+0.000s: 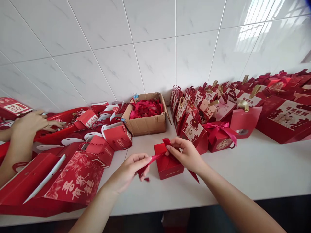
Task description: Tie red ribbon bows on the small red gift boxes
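A small red gift box (171, 166) sits on the white counter in front of me. A dark red ribbon (156, 157) runs across its top. My left hand (132, 168), left of the box, pinches one length of this ribbon, and a loose tail hangs below the fingers. Over the box's top right, my right hand (184, 153) pinches the ribbon near its crossing, where a short end sticks up. Another ribbon tail slants down past the box's right side. The fingers of my right hand partly cover the crossing.
Behind the box stands an open cardboard box (148, 126) of red ribbons. Rows of red gift boxes (194, 129) fill the right, one with a pink bow (220, 128). At left, another person's hands (31, 123) reach by a red basket (57, 136) among more boxes (75, 178).
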`<state>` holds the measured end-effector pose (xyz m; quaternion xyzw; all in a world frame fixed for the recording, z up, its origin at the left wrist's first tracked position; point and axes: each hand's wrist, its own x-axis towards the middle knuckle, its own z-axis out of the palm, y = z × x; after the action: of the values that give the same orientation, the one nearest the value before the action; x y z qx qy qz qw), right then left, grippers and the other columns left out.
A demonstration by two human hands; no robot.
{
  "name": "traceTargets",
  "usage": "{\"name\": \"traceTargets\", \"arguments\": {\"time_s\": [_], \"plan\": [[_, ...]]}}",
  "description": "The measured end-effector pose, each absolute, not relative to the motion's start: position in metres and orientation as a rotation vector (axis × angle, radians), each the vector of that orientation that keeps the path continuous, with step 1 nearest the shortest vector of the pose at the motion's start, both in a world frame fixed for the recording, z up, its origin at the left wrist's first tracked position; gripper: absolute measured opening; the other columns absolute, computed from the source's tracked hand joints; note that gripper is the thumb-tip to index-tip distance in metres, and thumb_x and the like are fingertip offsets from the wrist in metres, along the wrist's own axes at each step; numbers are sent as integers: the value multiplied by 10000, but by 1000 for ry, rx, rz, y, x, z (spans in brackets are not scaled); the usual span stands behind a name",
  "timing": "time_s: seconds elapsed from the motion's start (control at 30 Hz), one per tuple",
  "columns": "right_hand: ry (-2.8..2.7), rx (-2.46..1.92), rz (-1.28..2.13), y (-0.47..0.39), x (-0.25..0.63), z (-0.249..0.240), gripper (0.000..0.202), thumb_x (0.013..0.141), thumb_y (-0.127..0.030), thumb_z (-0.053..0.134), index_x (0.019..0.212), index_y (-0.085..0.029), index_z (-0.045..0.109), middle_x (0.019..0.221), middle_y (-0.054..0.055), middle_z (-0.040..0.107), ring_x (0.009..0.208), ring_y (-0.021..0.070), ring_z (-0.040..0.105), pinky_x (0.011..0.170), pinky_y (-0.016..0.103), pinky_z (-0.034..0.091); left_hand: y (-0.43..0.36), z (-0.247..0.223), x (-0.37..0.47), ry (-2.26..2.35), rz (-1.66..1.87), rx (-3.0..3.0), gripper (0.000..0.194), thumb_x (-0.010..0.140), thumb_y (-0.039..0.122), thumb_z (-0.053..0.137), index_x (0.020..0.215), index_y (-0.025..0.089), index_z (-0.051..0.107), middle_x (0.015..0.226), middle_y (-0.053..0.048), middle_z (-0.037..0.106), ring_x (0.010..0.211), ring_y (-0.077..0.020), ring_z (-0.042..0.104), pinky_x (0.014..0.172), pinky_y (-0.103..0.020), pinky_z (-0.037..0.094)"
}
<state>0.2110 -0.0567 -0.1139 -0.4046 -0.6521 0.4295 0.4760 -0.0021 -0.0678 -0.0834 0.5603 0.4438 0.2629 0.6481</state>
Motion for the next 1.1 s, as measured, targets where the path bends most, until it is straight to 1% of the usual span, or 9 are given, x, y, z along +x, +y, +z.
{"name": "traceTargets", "arguments": {"time_s": [0.07, 0.17, 0.3, 0.4, 0.5, 0.63, 0.77, 0.9, 1.1], "plan": [[-1615, -1115, 934, -58, 207, -113, 106, 836, -224, 539, 820, -188, 637, 715, 15, 699, 667, 156, 624, 674, 275, 439, -71, -70, -2, 1021, 610, 1331, 350, 850, 396, 567, 615, 156, 469, 438, 70, 411, 412, -44, 298, 439, -190, 227], [-1705, -1247, 680, -60, 203, -112, 144, 794, -185, 569, 865, -217, 691, 730, 4, 698, 707, 171, 607, 775, 336, 382, -74, -49, 5, 1005, 627, 1422, 353, 847, 385, 579, 604, 153, 469, 417, 71, 412, 402, -37, 298, 427, -184, 212], [-1844, -1173, 539, -64, 202, -109, 215, 809, -152, 543, 901, -268, 698, 788, -21, 707, 773, 163, 578, 828, 363, 283, -70, -27, 25, 915, 663, 1498, 304, 844, 349, 581, 610, 156, 556, 432, 35, 521, 399, -60, 405, 442, -203, 309], [-1914, -1104, 503, -68, 205, -107, 225, 809, -119, 497, 810, -255, 677, 759, -33, 697, 793, 159, 561, 798, 351, 258, -61, -15, 41, 869, 678, 1593, 264, 836, 320, 592, 638, 157, 653, 499, -6, 616, 485, -107, 529, 560, -250, 437], [-1958, -1092, 476, -69, 207, -107, 139, 787, -148, 519, 721, -219, 618, 673, -20, 645, 758, 165, 538, 763, 345, 258, -48, -9, 53, 867, 656, 1649, 241, 815, 310, 612, 644, 157, 687, 560, -27, 661, 586, -150, 602, 653, -292, 487], [-1932, -1122, 502, -66, 207, -112, 287, 866, -290, 519, 598, -185, 513, 610, 3, 585, 708, 164, 504, 766, 353, 273, -28, -13, 66, 914, 688, 1645, 178, 807, 299, 622, 860, 162, 722, 847, -59, 729, 854, -198, 663, 808, -323, 505], [-1876, -1132, 611, -61, 208, -117, 325, 910, -286, 490, 605, -189, 543, 616, 7, 606, 700, 163, 503, 794, 358, 294, -16, -29, 64, 978, 799, 1710, 299, 809, 351, 627, 1059, 190, 656, 1155, -75, 654, 1113, -222, 583, 972, -353, 436], [-1841, -1102, 649, -57, 208, -118, 286, 902, -280, 515, 639, -193, 587, 631, 9, 617, 678, 161, 509, 740, 321, 328, -17, -46, 47, 1066, 773, 1897, 293, 778, 396, 653, 962, 171, 623, 1018, -74, 651, 1006, -217, 601, 910, -356, 459], [-1819, -1106, 589, -57, 207, -120, 333, 900, -272, 499, 578, -184, 498, 555, -10, 506, 612, 141, 464, 639, 284, 318, -20, -68, 31, 1018, 577, 2055, 333, 716, 371, 719, 979, 187, 632, 986, -46, 664, 935, -202, 594, 863, -326, 459]]}}
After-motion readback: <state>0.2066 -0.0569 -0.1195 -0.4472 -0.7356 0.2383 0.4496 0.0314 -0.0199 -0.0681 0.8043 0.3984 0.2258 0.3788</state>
